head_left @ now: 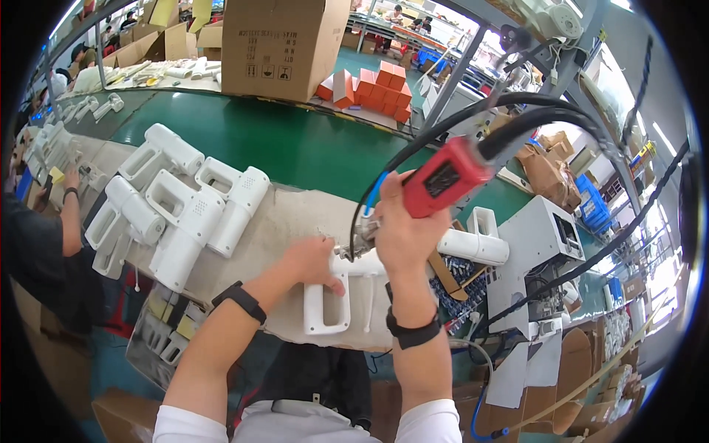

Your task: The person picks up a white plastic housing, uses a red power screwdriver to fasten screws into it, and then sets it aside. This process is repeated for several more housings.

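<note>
My right hand (410, 240) is wrapped round a red powered screwdriver (450, 177), with black cables at its top and a blue tube beside it. Its metal head (363, 240) points down at a white plastic appliance housing (314, 314) with a looped handle, which lies on the bench in front of me. My left hand (310, 262) grips this housing by the top of the handle, thumb over the loop. A thin white stalk (368, 303) hangs from the housing beside the handle. The screwdriver's tip and its contact with the housing are hidden.
Several similar white housings (188, 221) are grouped at left; another (476, 246) lies at right beside a tray of dark small parts (461, 277). Beyond the bench runs a green conveyor belt (244, 136), with a large carton (281, 48) and orange boxes (377, 92) behind. A co-worker's arm (70, 218) is at far left.
</note>
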A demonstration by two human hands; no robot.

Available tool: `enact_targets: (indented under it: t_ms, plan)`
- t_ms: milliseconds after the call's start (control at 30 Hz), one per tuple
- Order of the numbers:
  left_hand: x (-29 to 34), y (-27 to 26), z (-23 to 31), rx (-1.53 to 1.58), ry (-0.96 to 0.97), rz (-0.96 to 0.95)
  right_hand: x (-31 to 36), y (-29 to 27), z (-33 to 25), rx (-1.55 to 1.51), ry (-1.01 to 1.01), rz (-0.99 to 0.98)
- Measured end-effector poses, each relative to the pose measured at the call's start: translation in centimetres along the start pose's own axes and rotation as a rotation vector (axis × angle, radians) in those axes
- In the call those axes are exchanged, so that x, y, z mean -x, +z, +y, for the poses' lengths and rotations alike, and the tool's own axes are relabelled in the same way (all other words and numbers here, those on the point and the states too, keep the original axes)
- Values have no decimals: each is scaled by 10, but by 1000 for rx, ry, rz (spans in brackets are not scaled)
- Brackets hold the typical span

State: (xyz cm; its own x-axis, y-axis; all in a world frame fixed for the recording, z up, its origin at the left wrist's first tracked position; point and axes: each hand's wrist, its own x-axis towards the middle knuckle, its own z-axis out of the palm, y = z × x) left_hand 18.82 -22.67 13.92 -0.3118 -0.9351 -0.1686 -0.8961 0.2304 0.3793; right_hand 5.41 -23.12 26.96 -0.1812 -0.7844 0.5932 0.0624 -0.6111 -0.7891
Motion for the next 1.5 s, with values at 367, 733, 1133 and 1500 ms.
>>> enact_targets:
  t_ms: [367,733,1133,1500]
  plan:
    - [-12,-3,6,50,19,-10,24,-16,35,111,135,-23]
    - [24,35,-39,752,-97,216,4,-2,-14,-64,-6,-5]
    - [33,34,-22,791,-167,177,6,46,40,0,52,-91]
    - [31,34,-20,808,-223,123,16,50,68,41,127,-140]
